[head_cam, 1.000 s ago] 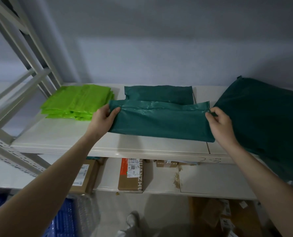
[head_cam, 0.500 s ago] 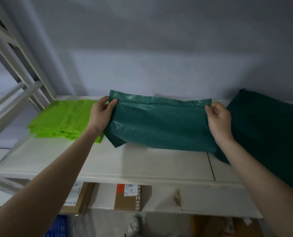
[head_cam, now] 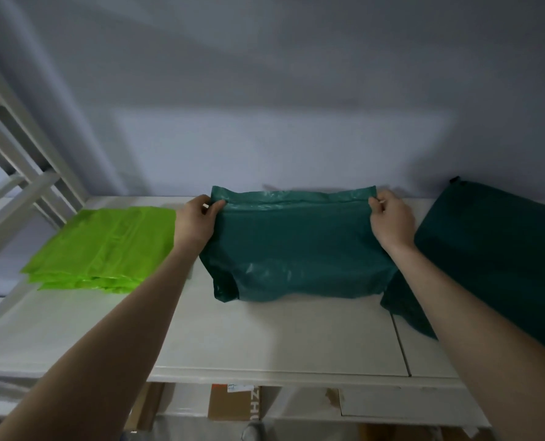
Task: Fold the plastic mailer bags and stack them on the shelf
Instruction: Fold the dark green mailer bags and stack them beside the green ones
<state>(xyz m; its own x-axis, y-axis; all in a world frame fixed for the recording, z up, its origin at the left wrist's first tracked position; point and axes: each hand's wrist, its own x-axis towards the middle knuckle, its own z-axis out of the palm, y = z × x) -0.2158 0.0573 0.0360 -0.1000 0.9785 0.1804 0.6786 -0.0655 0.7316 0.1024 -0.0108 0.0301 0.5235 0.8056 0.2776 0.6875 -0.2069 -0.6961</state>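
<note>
Both hands (head_cam: 292, 222) hold mailer (head_cam: 296, 246) between green stack (head_cam: 105, 246) and dark pile (head_cam: 494, 259).

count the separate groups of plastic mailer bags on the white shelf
3: a bright green folded stack at left, a dark teal bag held up in the middle, a dark green pile at right. Another may be hidden behind the held bag.

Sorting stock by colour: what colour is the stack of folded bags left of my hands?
Bright lime green stack of folded bags, clearest in the head view.
</note>
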